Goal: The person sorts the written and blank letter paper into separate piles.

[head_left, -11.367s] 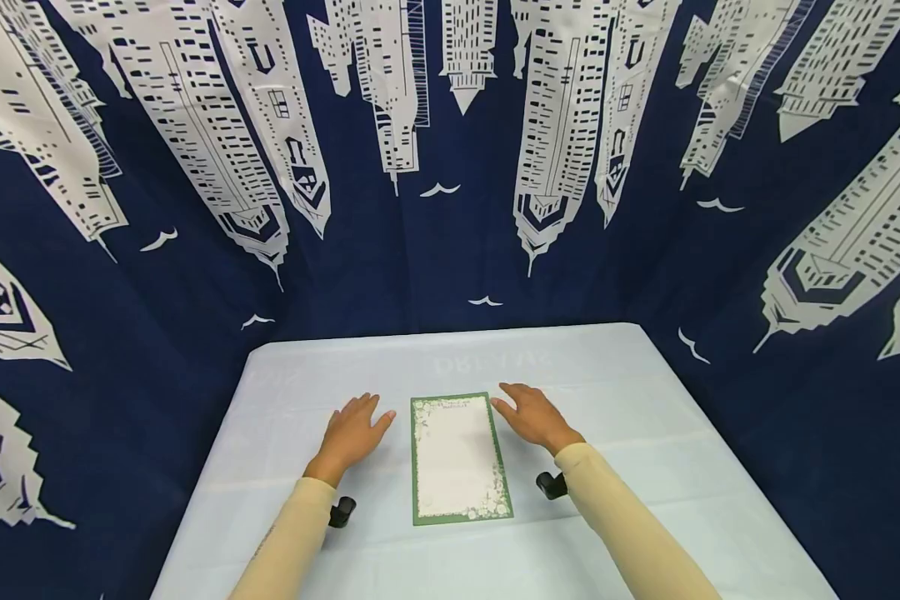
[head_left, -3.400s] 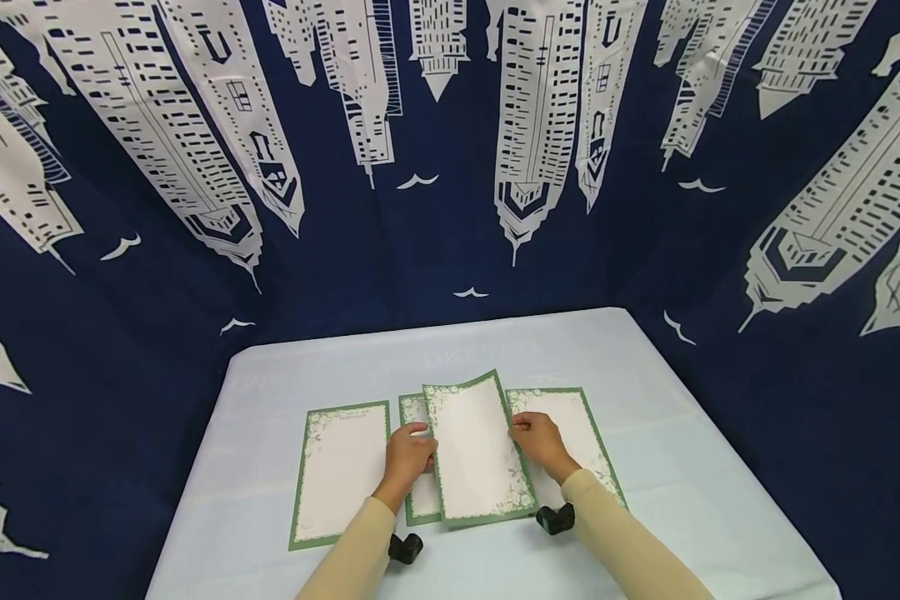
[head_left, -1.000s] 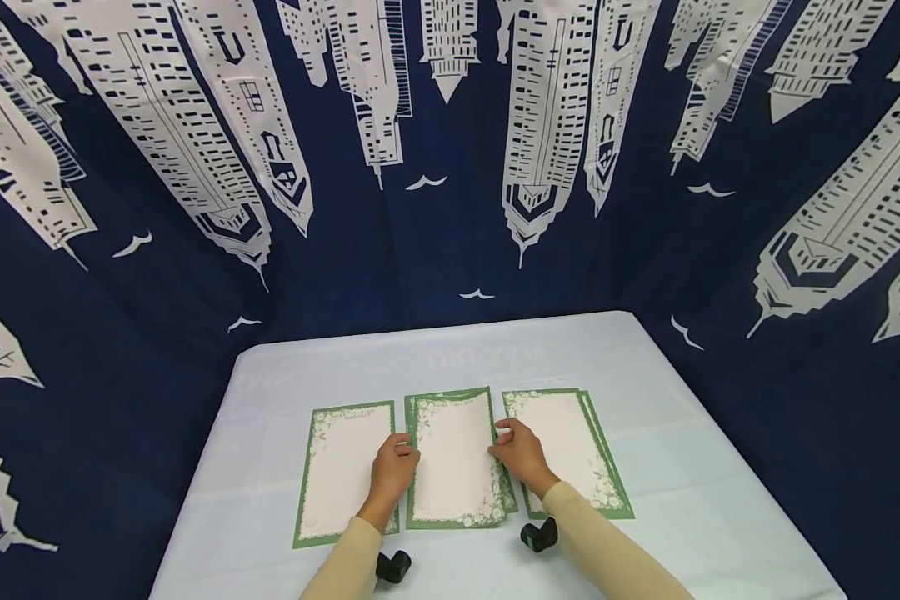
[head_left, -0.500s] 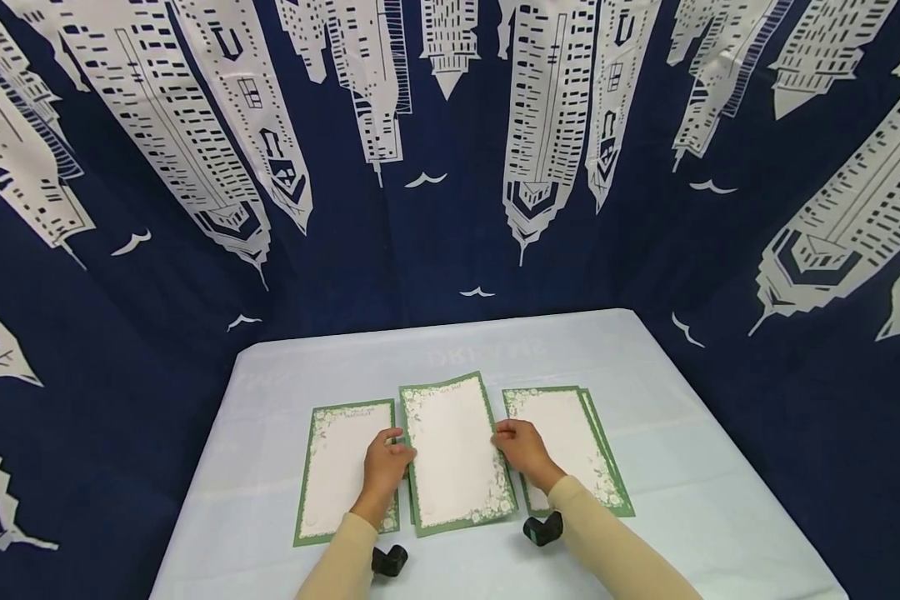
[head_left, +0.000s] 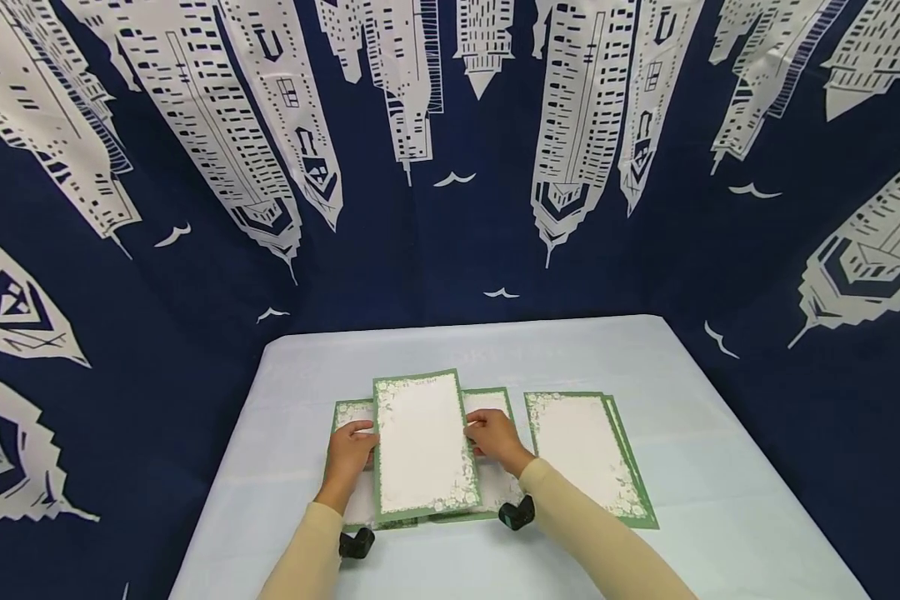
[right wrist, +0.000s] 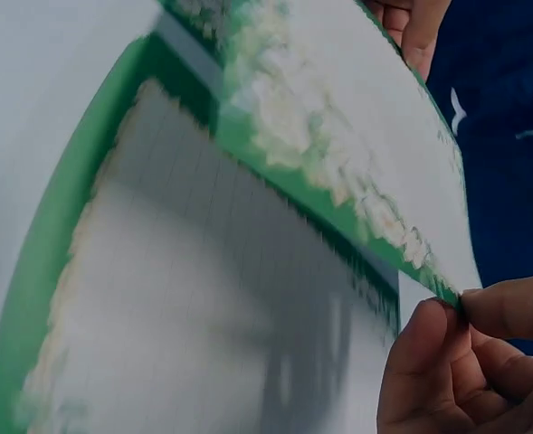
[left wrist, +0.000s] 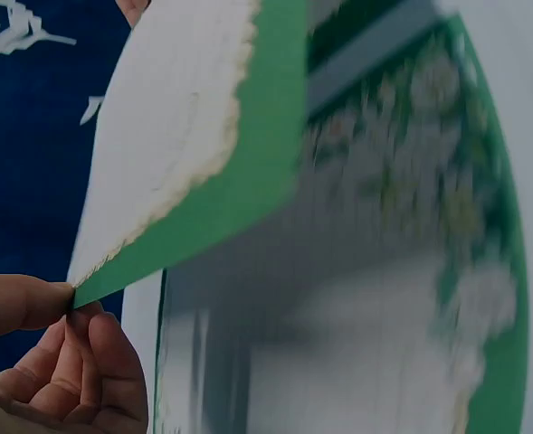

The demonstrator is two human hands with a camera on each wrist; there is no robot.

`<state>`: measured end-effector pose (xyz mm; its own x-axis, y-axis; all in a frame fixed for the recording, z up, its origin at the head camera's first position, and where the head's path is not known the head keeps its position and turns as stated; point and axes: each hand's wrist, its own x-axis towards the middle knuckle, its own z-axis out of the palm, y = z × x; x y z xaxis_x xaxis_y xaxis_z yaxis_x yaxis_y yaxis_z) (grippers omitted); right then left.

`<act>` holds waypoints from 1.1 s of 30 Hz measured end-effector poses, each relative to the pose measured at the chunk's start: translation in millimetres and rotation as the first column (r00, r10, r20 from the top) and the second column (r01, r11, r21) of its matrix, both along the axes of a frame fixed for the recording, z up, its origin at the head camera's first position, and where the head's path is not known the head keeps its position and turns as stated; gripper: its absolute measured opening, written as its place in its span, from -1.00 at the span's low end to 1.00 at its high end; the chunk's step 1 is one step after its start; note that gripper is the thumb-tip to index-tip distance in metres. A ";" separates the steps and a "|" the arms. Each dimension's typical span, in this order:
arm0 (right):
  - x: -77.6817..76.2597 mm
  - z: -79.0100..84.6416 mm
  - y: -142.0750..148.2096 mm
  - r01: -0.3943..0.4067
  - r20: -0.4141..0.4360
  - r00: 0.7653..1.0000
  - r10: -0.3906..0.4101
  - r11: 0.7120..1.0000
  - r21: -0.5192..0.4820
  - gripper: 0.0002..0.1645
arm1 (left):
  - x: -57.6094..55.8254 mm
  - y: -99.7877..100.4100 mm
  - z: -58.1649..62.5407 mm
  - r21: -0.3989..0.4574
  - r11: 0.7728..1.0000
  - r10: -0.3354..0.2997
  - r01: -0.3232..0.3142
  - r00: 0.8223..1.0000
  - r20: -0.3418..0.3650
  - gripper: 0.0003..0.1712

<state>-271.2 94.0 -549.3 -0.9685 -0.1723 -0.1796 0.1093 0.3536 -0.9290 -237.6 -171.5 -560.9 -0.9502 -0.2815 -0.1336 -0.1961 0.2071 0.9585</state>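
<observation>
Nearest the viewer, black wrist devices (head_left: 356, 544) sit beneath the wrists; just beyond, the left hand (head_left: 348, 458) pinches the left long edge of a green-bordered sheet (head_left: 426, 442), and the right hand (head_left: 497, 435) pinches its right long edge, so both grips are narrow and the sheet spans the space between them. Its long axis runs away from the person, and the wrist views show it raised over other paper; whether its near edge touches anything cannot be told. Beneath it lie a left sheet (head_left: 360, 502) and a middle sheet (head_left: 501, 490), both partly covered, the left hand nearer the former, the right hand over the latter. Farther right lies an offset right pair of sheets (head_left: 585, 458), apart from the green-bordered sheet, with the right sleeve (head_left: 592, 529) across its near left corner. Beyond, the white table (head_left: 720, 517) extends to a dark-blue cloth (head_left: 420, 275) printed with inverted white buildings
</observation>
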 end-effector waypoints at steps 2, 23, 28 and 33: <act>-1.3 -1.5 -11.4 -0.027 0.002 1.000 0.027 1.000 0.001 -0.63 | 0.0 -10.3 0.5 -0.013 1.000 -0.004 0.004 1.000 0.001 -0.67; 4.5 -26.2 -76.2 -0.156 -0.163 0.960 0.229 0.915 0.373 -0.60 | -2.8 -60.1 -30.0 -0.457 0.884 0.103 -0.098 0.995 -0.015 -0.75; 1.6 -21.2 -72.2 -0.160 -0.187 0.952 0.243 0.914 0.374 -0.63 | 0.0 -58.1 -28.4 -0.519 0.840 0.118 -0.155 0.988 -0.104 -0.74; -2.8 -12.3 -44.4 -0.144 -0.221 0.948 0.230 0.927 0.345 -0.73 | 3.6 -39.6 -15.0 -0.481 0.870 0.021 -0.103 0.985 -0.173 -0.76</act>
